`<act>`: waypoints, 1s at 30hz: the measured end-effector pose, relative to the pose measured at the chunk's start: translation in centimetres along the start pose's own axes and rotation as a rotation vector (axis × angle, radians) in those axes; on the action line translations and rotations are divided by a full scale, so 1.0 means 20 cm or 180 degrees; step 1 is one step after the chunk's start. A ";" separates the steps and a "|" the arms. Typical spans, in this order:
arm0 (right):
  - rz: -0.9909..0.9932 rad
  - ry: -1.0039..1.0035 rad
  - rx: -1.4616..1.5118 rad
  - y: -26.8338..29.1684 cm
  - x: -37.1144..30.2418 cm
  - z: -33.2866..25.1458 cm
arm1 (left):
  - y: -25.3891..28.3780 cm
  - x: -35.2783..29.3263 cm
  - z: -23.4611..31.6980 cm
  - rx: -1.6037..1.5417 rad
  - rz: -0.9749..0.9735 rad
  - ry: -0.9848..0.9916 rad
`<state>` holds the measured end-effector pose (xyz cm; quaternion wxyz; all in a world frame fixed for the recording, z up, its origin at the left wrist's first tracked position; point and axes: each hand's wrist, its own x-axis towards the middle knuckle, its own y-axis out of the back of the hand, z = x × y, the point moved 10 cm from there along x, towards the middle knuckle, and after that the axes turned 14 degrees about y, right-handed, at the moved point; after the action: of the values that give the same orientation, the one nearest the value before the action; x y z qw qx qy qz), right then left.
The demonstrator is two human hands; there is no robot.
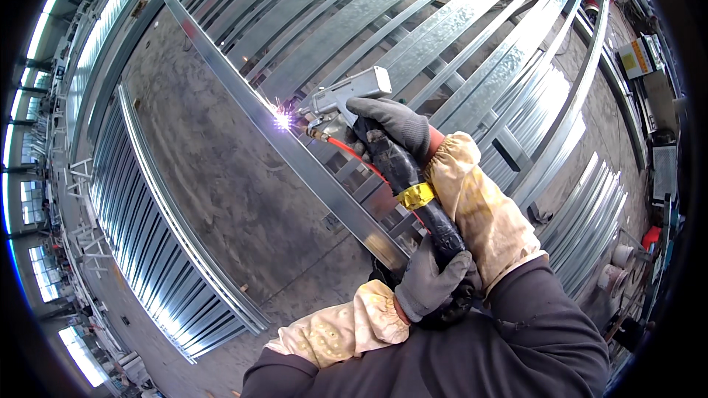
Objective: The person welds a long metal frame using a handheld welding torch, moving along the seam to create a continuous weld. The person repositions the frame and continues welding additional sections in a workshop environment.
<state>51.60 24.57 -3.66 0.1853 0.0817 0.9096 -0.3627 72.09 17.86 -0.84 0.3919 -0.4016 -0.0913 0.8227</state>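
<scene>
My right hand, in a grey work glove, is wrapped round the grip of a silver welding gun. The gun's nozzle meets the edge of a long galvanised steel beam, where a bright violet-white spark burst glows. A red hose runs back from the nozzle along a thick black-wrapped cable bundle, bound with yellow tape. Lower down, close to my body, my left hand, gloved too, is closed round that bundle. Pale protective sleeves cover both forearms.
Many parallel steel sections span the frame on the beam's far right side. Stacked metal profiles lie at the left, and another bundle at the right. Grey concrete floor shows between. White buckets stand at the right edge.
</scene>
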 end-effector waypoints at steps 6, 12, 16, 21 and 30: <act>-0.0136 0.0053 -0.0006 -0.01 0.01 0.00 | 0.02 0.00 0.01 0.0048 0.0138 -0.0251; -0.0092 0.0058 0.0026 0.00 0.02 0.01 | 0.01 -0.02 0.06 -0.0035 0.0086 -0.0179; -0.0081 0.0053 -0.0022 0.01 0.02 0.02 | 0.00 -0.02 0.06 -0.0030 0.0067 -0.0121; -0.0022 0.0018 0.0038 0.01 0.01 0.03 | 0.01 -0.03 0.05 0.0115 0.0152 -0.0171; -0.0033 0.0052 0.0015 0.01 -0.01 0.02 | 0.01 -0.03 0.04 0.0143 0.0151 -0.0150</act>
<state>51.95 24.42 -3.91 0.1758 0.0804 0.9106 -0.3652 71.70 17.42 -0.01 0.3789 -0.3753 -0.0725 0.8428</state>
